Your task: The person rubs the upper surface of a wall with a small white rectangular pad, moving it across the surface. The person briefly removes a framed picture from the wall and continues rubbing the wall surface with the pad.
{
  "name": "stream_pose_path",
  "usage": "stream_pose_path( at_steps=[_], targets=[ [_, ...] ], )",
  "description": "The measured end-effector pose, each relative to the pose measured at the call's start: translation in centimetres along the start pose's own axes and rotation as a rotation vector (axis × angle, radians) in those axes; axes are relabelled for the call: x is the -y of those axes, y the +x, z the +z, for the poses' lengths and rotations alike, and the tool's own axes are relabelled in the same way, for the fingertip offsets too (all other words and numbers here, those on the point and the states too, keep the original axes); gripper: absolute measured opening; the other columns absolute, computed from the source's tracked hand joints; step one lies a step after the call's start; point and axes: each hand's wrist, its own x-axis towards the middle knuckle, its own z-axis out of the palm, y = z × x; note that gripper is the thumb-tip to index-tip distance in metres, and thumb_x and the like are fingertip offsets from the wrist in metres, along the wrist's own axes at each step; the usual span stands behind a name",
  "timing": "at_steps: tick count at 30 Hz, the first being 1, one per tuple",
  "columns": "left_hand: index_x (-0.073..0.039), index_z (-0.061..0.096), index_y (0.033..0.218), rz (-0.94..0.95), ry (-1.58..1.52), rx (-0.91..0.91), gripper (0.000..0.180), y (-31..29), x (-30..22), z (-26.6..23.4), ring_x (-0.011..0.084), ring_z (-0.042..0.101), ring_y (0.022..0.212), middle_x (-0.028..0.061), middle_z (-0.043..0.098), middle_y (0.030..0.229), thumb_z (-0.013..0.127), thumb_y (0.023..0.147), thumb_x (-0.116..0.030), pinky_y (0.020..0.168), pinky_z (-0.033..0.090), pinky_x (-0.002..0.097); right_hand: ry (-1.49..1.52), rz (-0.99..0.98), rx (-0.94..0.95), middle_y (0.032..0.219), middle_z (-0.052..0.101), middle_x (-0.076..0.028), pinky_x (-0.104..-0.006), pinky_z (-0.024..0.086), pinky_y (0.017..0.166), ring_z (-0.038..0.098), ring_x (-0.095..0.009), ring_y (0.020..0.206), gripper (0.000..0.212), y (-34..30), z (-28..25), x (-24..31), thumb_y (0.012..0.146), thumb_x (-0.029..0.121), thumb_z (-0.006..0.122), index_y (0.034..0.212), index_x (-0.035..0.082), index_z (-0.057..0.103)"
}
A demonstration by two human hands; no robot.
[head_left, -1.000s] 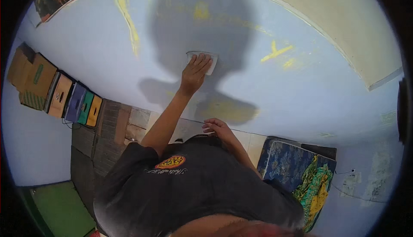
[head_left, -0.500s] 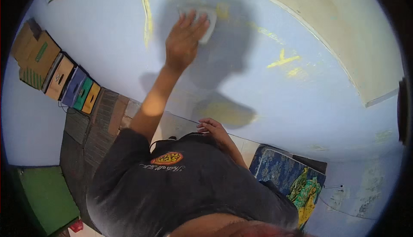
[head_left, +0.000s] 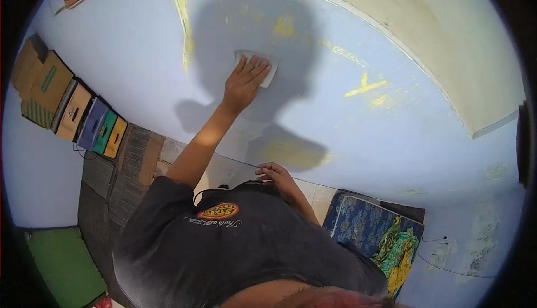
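Observation:
My left hand [head_left: 241,88] presses a white, roughly square sheet [head_left: 269,77] flat against the pale blue wall [head_left: 140,56], fingers laid over it. The sheet's kind cannot be made out. Around it the wall bears yellow patches: one patch [head_left: 284,26] above the hand, a vertical yellow streak [head_left: 183,22] to its left, and crossed yellow marks [head_left: 366,86] to its right. Down by my waist, in front of my dark shirt, my right hand [head_left: 275,174] is open, its fingers loosely apart and nothing visible in it.
A drawer unit with coloured fronts [head_left: 103,132] stands left against the wall, a cardboard box [head_left: 47,87] on top. Dark ribbed panels [head_left: 126,176] lie beside it. A folded blue mattress [head_left: 358,218] with patterned cloth [head_left: 398,249] is at right. A green panel [head_left: 64,263] is lower left.
My left hand has slid down the wall with the white sheet under its fingers. My right hand stays by my waist. The view has shifted slightly.

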Motion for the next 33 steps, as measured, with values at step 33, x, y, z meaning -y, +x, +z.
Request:
stream_pose_path(
  at_steps=[33],
  targets=[
    [-0.011, 0.073, 0.126, 0.002, -0.024, 0.097, 0.041, -3.5, 2.9, -2.2, 0.0255, 0.062, 0.130, 0.0039, 0.069, 0.136, 0.063, 0.089, 0.002, 0.118, 0.041, 0.0517, 0.073, 0.019, -0.068, 0.120, 0.072, -0.007, -0.0344, 0.053, 0.091, 0.068, -0.020, 0.107, 0.030, 3.6, 4.0, 0.8, 0.106, 0.025, 0.056, 0.130, 0.008, 0.063]
  ],
)
